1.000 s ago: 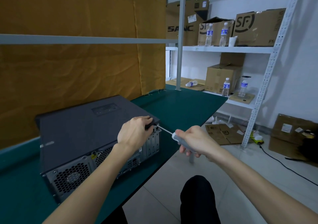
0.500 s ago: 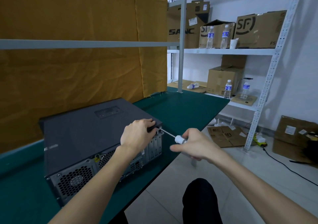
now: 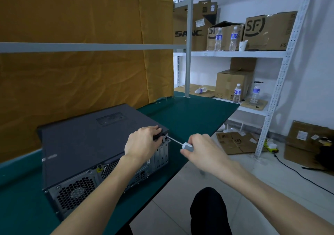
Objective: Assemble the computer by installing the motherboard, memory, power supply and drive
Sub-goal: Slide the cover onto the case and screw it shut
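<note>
Cartons [image 3: 269,31] and bottles [image 3: 218,39] are sitting on shelving beyond the bench [image 3: 189,113]. Left hand [image 3: 142,144] is gripping the computer case [image 3: 86,140] rear corner; right hand [image 3: 204,150] is clamping the screwdriver [image 3: 187,146], tip at that corner.

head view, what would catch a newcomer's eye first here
First the two hands at the rear corner of the closed dark computer case on the green table: the right hand grips a screwdriver aimed at that corner, and the left hand rests on the case beside the tip. Next, the big mustard cloth hanging behind the table.
</note>
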